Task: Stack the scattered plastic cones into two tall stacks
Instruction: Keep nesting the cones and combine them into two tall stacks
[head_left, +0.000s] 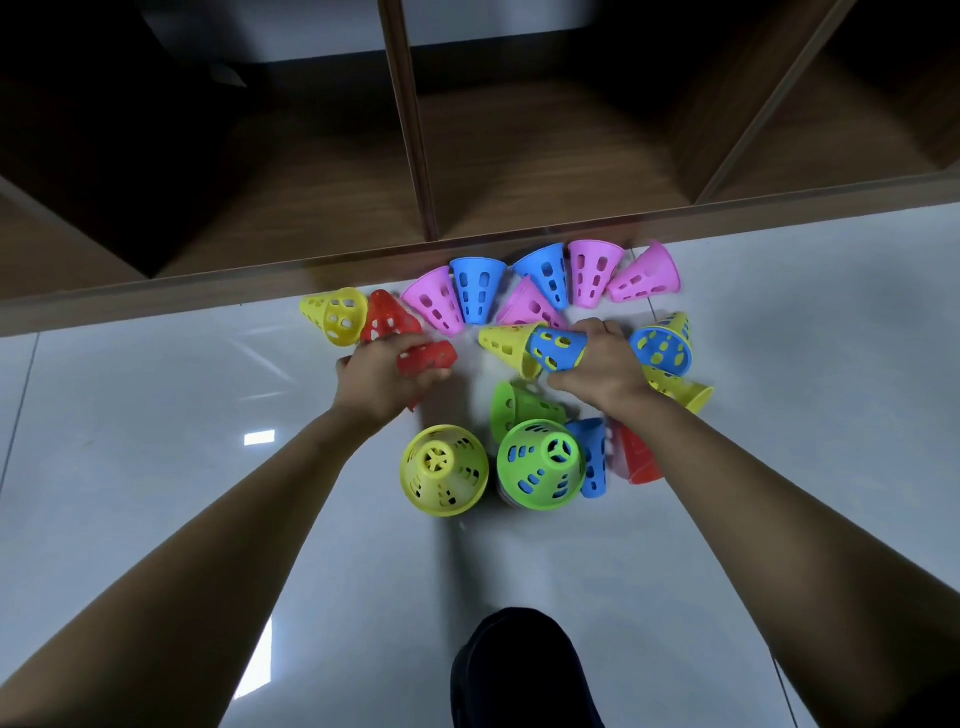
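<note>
Two upright stacks stand on the pale floor: one topped by a yellow cone (444, 470), one topped by a green cone (541, 464). My left hand (382, 376) grips a red cone (428, 356) lying on its side. My right hand (602, 364) holds a blue cone (557, 349) nested with a yellow cone (506, 344). Loose cones lie scattered beyond: pink (434, 299), blue (477, 288), another red (387, 317), yellow (332, 313), and several more pink and blue ones along the shelf edge.
A wooden shelf unit (467, 156) with open compartments runs across the far side. A green cone (519, 405), a blue cone (592, 457) and a red cone (639, 457) lie under my right arm. A blue-and-yellow nested pair (665, 345) sits to the right. A dark shoe (519, 670) is near the bottom.
</note>
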